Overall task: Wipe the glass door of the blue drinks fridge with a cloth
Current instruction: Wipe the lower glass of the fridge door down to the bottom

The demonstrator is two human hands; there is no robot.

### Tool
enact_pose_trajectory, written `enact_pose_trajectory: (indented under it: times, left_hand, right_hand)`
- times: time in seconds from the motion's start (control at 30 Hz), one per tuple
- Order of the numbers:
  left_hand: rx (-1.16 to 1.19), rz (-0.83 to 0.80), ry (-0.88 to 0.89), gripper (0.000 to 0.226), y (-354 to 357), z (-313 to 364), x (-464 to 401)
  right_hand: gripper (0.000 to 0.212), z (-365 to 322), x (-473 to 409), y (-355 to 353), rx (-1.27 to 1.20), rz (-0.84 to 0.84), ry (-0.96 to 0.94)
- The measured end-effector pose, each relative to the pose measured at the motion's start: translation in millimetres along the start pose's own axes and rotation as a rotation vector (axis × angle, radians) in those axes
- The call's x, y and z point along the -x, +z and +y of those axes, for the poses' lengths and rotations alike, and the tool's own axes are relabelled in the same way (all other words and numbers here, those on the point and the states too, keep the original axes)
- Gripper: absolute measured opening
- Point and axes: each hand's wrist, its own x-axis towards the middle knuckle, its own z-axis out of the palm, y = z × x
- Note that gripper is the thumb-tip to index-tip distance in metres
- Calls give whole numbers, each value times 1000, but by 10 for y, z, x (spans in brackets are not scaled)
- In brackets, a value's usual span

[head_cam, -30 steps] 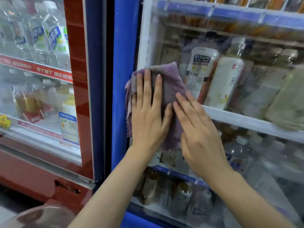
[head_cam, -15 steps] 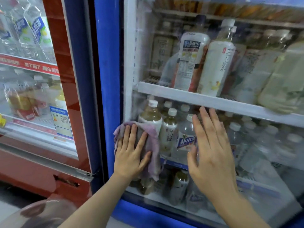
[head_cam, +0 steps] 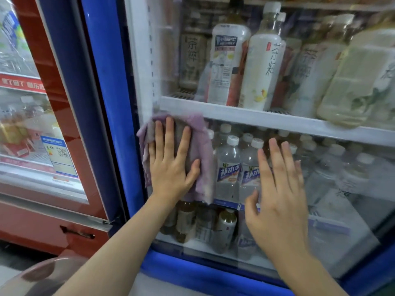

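Red drinks fridge (head_cam: 53, 221) on the left

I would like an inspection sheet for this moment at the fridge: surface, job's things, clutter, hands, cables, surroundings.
Surface: glass door of the blue drinks fridge, shut, with hazy patches towards the right.
Job's things: purple cloth spread flat on the glass near the door's left edge, just below the white shelf.
Clutter: nothing seen on the glass; bottles stand on shelves behind it.
Hands: left hand presses the cloth with straight fingers; right hand lies open at the glass, beside the cloth, not touching it.
Cables: nothing seen.
Surroundings: red fridge stands to the left.
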Motion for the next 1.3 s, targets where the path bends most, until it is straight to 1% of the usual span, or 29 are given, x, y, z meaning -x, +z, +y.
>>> enact_pose_trajectory:
  times: [0.13,0.23,0.33,0.43,0.53,0.6,0.67,0.73,0.83,0.9,1.0,1.07,1.2,1.3]
  left_hand:
    - [-80,-149,141,70,158,-251,770]
    - [-69,-168,137,69,178,-284,852]
    - [-51,-103,116,70,149,-137,553]
    - [9,19,72,69,-10,206,-163]
    - [61,90,0,68,-170,530,-705]
    - [44,118,-40,68,-178,613,-780]
    - [36,132,-39,67,-121,615,-689]
    - [27,106,2,67,-26,559,-422]
    - [-44,-26,181,67,145,356,182]
    - [-66,-86,241,67,203,246,420]
    - [-65,-80,204,66,216,263,411]
    - [-51,-56,180,67,179,396,216]
    - [56,66,91,67,-10,983,-566]
    - [60,128,24,67,-99,1287,-871]
  right_hand:
    - [80,67,34,-11,-4,-23,7]
    - [81,140,70,-36,-25,-3,18]
    - [83,229,113,-58,-7,-11,33]
    - [82,305,144,-75,1,-13,48]
    - [82,339,158,-87,13,-18,40]
    - [82,360,160,-87,20,-28,34]
    - [78,377,168,-95,18,-32,30]
    - [75,396,187,-107,0,-37,21]
    - [76,449,216,-138,-49,-45,4]
    - [75,496,241,-167,-61,-41,1]
    - [72,565,298,-202,-53,-23,19]
    - [72,618,337,-228,-35,-22,48]
    - [71,673,350,-246,-4,-2,93]
    - [72,728,346,-257,24,2,108]
